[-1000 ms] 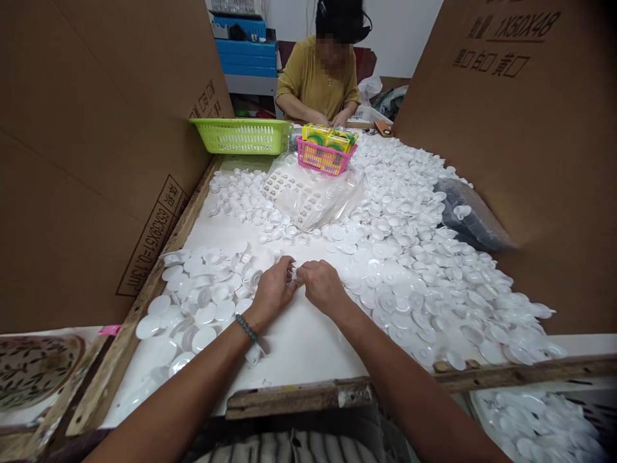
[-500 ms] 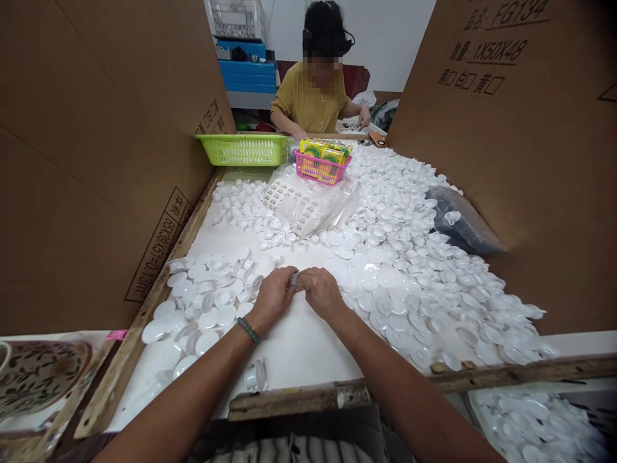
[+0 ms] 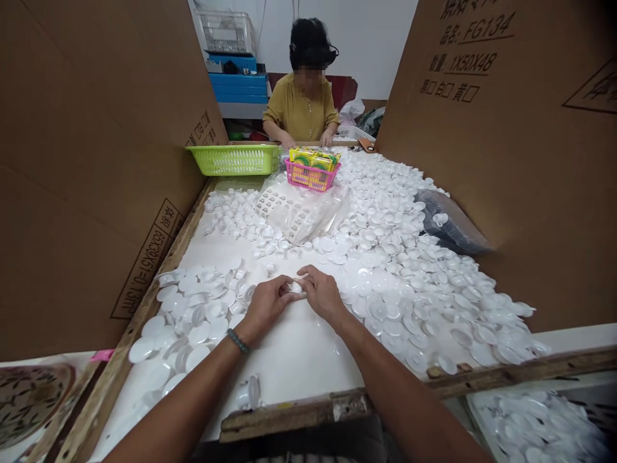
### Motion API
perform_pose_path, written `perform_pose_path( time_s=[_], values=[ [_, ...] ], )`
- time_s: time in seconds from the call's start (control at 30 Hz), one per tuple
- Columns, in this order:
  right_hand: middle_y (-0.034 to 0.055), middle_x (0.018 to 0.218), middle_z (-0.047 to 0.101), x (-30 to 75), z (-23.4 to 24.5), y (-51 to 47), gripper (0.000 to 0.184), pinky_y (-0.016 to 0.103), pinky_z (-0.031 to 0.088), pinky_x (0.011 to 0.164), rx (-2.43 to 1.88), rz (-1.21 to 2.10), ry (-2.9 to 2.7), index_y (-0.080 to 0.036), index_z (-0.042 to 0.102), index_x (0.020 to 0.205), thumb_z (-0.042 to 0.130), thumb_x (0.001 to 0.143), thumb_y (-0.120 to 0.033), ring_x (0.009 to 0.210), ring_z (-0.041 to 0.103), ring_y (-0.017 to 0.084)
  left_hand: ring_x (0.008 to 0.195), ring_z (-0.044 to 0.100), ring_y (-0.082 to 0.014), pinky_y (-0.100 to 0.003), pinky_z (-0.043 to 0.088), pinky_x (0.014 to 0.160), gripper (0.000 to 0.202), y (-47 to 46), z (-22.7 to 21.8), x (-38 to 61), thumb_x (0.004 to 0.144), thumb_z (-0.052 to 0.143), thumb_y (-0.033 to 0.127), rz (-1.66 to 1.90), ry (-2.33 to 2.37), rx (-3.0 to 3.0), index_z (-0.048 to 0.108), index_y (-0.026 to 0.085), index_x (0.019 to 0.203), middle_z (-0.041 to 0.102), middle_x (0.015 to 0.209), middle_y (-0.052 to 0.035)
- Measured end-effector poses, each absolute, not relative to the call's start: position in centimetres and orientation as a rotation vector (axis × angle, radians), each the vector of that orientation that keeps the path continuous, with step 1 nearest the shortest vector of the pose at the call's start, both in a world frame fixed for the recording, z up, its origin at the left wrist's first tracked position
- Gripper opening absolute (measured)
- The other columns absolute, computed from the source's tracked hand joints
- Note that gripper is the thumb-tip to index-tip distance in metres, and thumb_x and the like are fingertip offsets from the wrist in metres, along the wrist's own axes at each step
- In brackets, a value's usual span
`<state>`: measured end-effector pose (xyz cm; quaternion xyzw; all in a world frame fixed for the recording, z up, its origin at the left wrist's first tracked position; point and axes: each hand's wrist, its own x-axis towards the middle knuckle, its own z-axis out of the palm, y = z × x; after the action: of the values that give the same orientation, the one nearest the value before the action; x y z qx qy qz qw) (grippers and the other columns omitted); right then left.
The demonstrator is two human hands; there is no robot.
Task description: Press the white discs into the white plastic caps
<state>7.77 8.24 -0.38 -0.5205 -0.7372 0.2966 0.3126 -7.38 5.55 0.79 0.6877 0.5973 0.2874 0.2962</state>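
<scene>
My left hand (image 3: 268,302) pinches a small white plastic piece (image 3: 295,287) between thumb and fingers, just above the white tabletop (image 3: 301,347). On its other side, my right hand (image 3: 322,294) has curled fingers against the same piece, its index finger raised a little. The fingers partly cover the piece, so its exact shape is hard to make out. Beside my left hand lies a loose pile of white discs and cup-like pieces (image 3: 200,315). A much larger spread of white plastic discs (image 3: 385,302) reaches close to my right hand.
Cardboard walls (image 3: 482,167) flank the table. Farther back are a clear plastic bag (image 3: 299,209), a pink basket (image 3: 311,179) of yellow packets and a green basket (image 3: 236,161). A person in yellow (image 3: 301,109) sits opposite. Wooden strips (image 3: 299,411) edge the table.
The white piece between my hands shows more clearly now, and my right index finger has lifted. Opposite, the person's hand has come down from the right toward the table edge. The view has shifted slightly.
</scene>
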Motion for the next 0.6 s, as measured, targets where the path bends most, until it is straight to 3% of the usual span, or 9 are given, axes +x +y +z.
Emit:
perform_pose_path(
  time_s=[0.13,0.23,0.47,0.6],
  values=[
    [0.0030,0.092,0.066,8.1,-0.4,8.6,0.022,0.024,0.043,0.074,-1.276,0.734,-1.998,-0.019,0.060,0.101,0.042,0.089,-0.021,0.083,0.059,0.013,0.052,0.054,-0.0128,-0.023,0.039,0.053,0.029,6.5,1.1,-7.0,0.070,0.060,0.043,0.679,1.669,1.495,0.058,0.017,0.082,0.060,0.055,0.0023],
    [0.0067,0.099,0.064,8.5,-0.3,8.6,0.024,0.026,0.043,0.079,-1.184,0.675,-2.179,-0.018,0.062,0.100,0.041,0.090,-0.022,0.091,0.058,0.015,0.046,0.053,-0.0118,-0.022,0.039,0.047,0.027,7.2,0.8,-6.9,0.067,0.061,0.043,0.628,1.628,1.285,0.055,0.016,0.072,0.061,0.056,0.0001],
    [0.0049,0.092,0.066,9.1,0.1,8.4,0.031,0.027,0.044,0.071,-1.241,0.705,-2.176,-0.020,0.057,0.116,0.045,0.088,-0.026,0.080,0.058,0.015,0.045,0.054,-0.0116,-0.021,0.038,0.046,0.027,7.3,1.7,-6.9,0.067,0.060,0.042,0.516,1.634,1.297,0.057,0.016,0.060,0.062,0.054,-0.0021],
    [0.0001,0.074,0.064,8.9,0.3,8.3,0.029,0.023,0.039,0.063,-1.265,0.651,-2.292,-0.022,0.066,0.090,0.037,0.089,-0.019,0.068,0.055,0.013,0.042,0.050,-0.0110,-0.021,0.031,0.044,0.029,6.9,2.9,-6.7,0.064,0.063,0.044,0.458,1.830,1.436,0.056,0.018,0.055,0.059,0.046,0.0004]
  ],
)
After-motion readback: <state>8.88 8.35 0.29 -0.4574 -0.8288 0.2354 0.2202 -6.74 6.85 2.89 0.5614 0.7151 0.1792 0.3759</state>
